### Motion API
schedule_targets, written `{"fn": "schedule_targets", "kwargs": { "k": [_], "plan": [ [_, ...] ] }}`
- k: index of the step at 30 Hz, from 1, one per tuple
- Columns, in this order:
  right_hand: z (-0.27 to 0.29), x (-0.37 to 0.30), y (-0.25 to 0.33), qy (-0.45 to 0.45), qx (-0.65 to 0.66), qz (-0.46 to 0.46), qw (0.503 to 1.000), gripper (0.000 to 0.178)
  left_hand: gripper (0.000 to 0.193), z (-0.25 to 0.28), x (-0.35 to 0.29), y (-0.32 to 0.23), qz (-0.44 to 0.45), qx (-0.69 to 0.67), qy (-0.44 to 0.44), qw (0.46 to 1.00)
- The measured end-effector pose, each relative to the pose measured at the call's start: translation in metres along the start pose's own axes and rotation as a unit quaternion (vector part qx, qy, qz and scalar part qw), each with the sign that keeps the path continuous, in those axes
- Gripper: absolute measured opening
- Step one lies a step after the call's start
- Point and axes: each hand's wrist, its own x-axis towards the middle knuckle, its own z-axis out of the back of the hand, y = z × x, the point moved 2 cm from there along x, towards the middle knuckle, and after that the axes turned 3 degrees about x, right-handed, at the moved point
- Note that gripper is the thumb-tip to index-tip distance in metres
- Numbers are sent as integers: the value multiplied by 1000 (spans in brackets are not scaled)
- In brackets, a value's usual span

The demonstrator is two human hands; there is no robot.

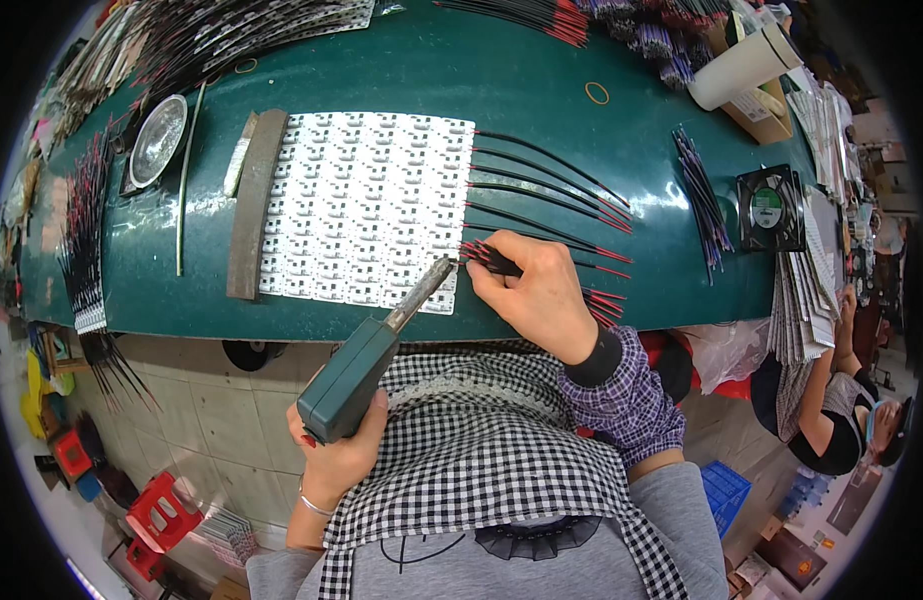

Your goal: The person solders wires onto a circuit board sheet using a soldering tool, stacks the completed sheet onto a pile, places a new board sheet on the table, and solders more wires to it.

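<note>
Nearest the body, the left hand (336,455) is closed around the green handle of a soldering iron (376,345), whose metal tip reaches up to the lower right corner of the white panel of small circuit boards (366,205) on the green table (541,120). The right hand (536,290) sits just right of that tip, fingers curled and pinching a small bunch of black wires with red ends (491,258), held against the panel's right edge. Above the hand, several black wires (551,190) already run from the right edge of the panel out across the table, so the upper rows on that side look wired; the bottom rows by the tip appear to be the ones in hand, and whether the joints are sound is too small to tell. A dark flat bar (253,200) lies along the panel's left edge. Farther left are a round metal dish (158,140) and a thin rod. To the right lie a loose bundle of purple wires (701,195) and a small square fan (769,208), with a paper roll (741,65) beyond. More wire bundles crowd the far edge. Another person (841,400) works at lower right, well apart. Nothing blocks the iron's tip.
</note>
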Motion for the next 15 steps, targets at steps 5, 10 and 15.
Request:
{"fn": "schedule_targets", "kwargs": {
  "k": [5, 10, 15],
  "plan": [
    [1, 0, 1, 8, -6, -10, 1000, 17, 14, 3, 1, -5, 1, -15, -4, 1000],
    [-3, 0, -4, -23, 4, 9, 1000, 13, 12, 5, -4, -7, 36, -36, -18, 999],
    [3, 5, -4, 1, 14, 19, 1000, 15, 13, 5, -3, -5, 15, -6, -12, 1000]
  ]
}}
